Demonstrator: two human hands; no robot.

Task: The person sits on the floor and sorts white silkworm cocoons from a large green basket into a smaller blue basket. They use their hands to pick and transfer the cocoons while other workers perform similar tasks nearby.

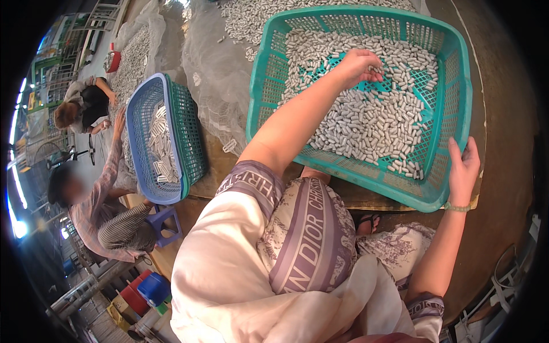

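A large green plastic basket (464,74) with mesh walls lies tilted before me. Many small, silver-grey, rounded cylindrical pieces (360,117) cover much of its bottom, with green mesh showing through the gaps. My left hand (359,67) reaches inside over the pieces, its fingers curled together; whatever they hold is too small or hidden to name. At the near right corner my right hand (464,163) grips the basket's rim, thumb on top and fingers down the outer side.
More grey pieces (243,23) lie beyond the basket on pale netting (209,68). To the left, a blue basket (137,166) nested in a green one holds long pale pieces (160,143). A person (94,211) sits on a low stool (166,226) there; another person (86,103) crouches farther off.
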